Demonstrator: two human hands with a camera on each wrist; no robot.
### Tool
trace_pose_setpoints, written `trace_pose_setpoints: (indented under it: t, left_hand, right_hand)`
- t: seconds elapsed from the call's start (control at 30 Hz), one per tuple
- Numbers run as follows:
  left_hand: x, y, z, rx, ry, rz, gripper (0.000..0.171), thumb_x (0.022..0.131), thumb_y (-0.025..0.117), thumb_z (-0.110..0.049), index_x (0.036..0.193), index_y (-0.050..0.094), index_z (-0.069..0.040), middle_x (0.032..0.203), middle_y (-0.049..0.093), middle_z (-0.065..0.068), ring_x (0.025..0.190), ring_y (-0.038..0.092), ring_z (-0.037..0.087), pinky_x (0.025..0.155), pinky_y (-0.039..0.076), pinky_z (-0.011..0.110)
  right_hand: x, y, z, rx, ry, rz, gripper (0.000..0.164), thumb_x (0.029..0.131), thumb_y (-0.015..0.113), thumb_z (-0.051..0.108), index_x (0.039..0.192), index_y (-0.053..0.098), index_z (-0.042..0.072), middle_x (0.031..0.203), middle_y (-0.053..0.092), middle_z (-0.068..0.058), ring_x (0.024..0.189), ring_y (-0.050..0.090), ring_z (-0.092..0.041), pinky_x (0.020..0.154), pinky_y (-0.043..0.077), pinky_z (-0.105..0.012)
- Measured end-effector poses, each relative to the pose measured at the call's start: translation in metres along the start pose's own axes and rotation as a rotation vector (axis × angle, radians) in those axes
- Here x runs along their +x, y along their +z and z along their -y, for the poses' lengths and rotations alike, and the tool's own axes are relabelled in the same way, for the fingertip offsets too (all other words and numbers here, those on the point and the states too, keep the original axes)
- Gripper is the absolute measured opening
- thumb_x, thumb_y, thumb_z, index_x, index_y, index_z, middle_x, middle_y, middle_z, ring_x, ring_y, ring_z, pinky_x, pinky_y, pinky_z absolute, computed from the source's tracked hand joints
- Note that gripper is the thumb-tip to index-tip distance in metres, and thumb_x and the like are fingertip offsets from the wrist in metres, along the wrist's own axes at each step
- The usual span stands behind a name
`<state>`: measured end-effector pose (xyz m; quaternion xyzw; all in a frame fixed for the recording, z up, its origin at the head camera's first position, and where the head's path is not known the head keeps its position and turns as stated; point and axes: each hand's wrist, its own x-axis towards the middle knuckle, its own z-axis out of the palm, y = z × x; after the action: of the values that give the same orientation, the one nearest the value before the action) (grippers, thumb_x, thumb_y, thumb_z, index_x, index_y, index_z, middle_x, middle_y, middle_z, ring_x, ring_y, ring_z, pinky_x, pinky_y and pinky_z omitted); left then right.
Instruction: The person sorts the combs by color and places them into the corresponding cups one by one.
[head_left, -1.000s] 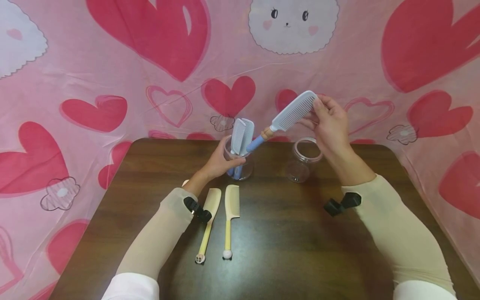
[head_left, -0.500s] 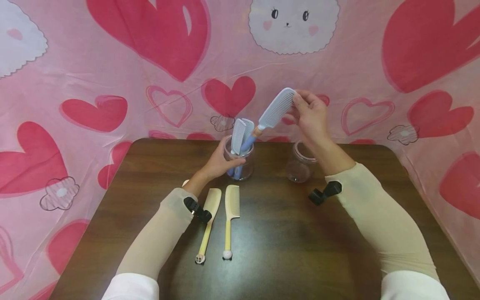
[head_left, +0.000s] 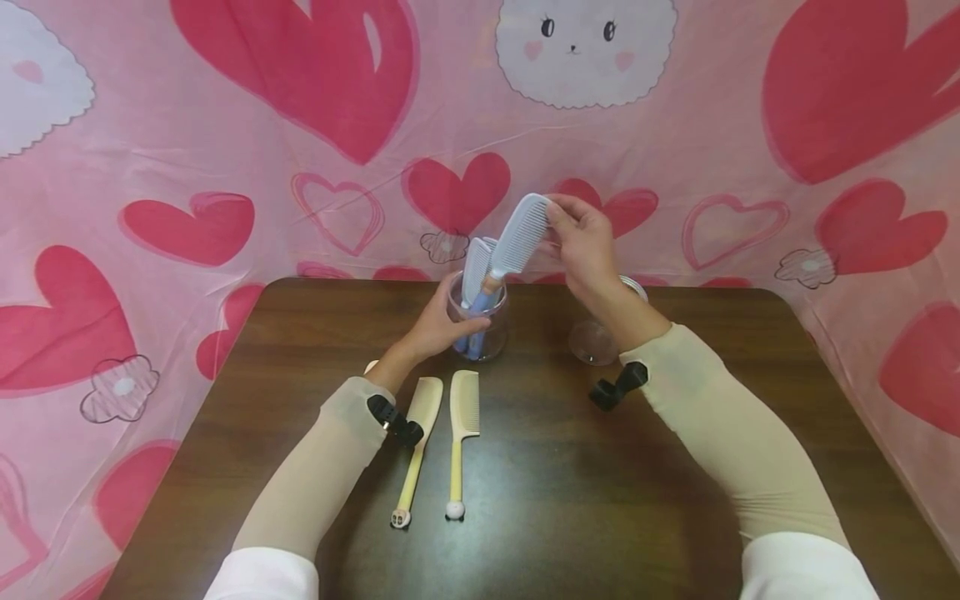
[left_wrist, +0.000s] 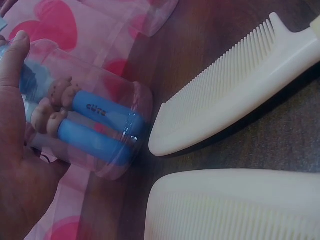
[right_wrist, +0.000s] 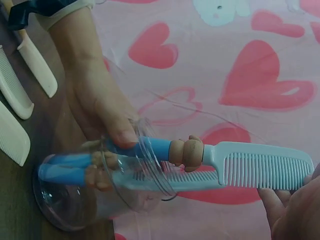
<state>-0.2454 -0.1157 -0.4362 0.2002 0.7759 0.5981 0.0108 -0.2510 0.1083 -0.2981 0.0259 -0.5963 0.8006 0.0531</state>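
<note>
My left hand (head_left: pixel 429 329) grips a clear plastic jar (head_left: pixel 495 340) by its side near the back of the table. Inside it stand two light-blue combs (head_left: pixel 474 271), teeth end up; the left wrist view shows their blue handles (left_wrist: pixel 95 142) with small brown animal figures. A third light-blue comb (head_left: pixel 519 237) slants over the jar, pinched at the tip of its toothed end by my right hand (head_left: pixel 588 250). In the right wrist view, that comb's blue handle (right_wrist: pixel 159 148) reaches into the jar's mouth, and its brown figure is outside the rim.
Another clear jar (head_left: pixel 591 343) stands to the right, partly hidden by my right wrist. Two cream combs with yellow handles (head_left: pixel 465 404) (head_left: pixel 425 402) lie in front; a third cream comb (right_wrist: pixel 15 135) shows in the right wrist view. A heart-patterned cloth (head_left: pixel 337 225) hangs behind the table.
My right hand has moved left and lately down with the light-blue comb, bringing its handle into the jar's mouth. The left hand and jar have stayed put.
</note>
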Motion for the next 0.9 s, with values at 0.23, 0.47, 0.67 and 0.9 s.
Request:
trace_pose_setpoints:
  t: [0.23, 0.47, 0.67, 0.9]
  left_hand:
    - [0.001, 0.0, 0.0, -0.013, -0.008, 0.006, 0.083, 0.084, 0.08, 0.001, 0.15, 0.032, -0.003, 0.143, 0.047, 0.018, 0.13, 0.047, 0.031, 0.112, 0.04, 0.049]
    - [0.001, -0.002, -0.001, -0.011, -0.003, 0.008, 0.083, 0.085, 0.081, -0.003, 0.151, 0.032, -0.003, 0.143, 0.047, 0.021, 0.131, 0.046, 0.034, 0.113, 0.039, 0.051]
    - [0.001, -0.003, 0.0, -0.003, -0.008, -0.004, 0.082, 0.085, 0.081, -0.003, 0.151, 0.032, -0.004, 0.144, 0.046, 0.02, 0.131, 0.045, 0.033, 0.113, 0.038, 0.052]
    - [0.001, 0.0, 0.0, -0.01, -0.024, 0.01, 0.082, 0.085, 0.08, -0.001, 0.151, 0.031, -0.005, 0.144, 0.046, 0.018, 0.131, 0.047, 0.032, 0.111, 0.041, 0.051]
  right_hand:
    - [0.0, 0.005, -0.006, -0.056, -0.001, 0.012, 0.027, 0.102, 0.061, 0.012, 0.126, 0.064, 0.0, 0.101, 0.068, -0.007, 0.08, 0.07, -0.016, 0.075, 0.061, -0.028]
    - [0.0, 0.003, -0.002, -0.029, -0.054, 0.005, 0.021, 0.101, 0.062, 0.009, 0.12, 0.067, 0.001, 0.097, 0.069, -0.005, 0.078, 0.071, -0.016, 0.071, 0.062, -0.029]
    - [-0.001, 0.005, 0.002, -0.019, -0.103, -0.003, 0.02, 0.1, 0.063, 0.008, 0.118, 0.068, -0.001, 0.097, 0.07, -0.007, 0.078, 0.072, -0.016, 0.068, 0.062, -0.027]
    - [-0.006, 0.013, -0.012, -0.116, -0.145, 0.028, 0.024, 0.1, 0.064, 0.006, 0.121, 0.068, -0.006, 0.099, 0.074, -0.008, 0.081, 0.073, -0.014, 0.073, 0.062, -0.028]
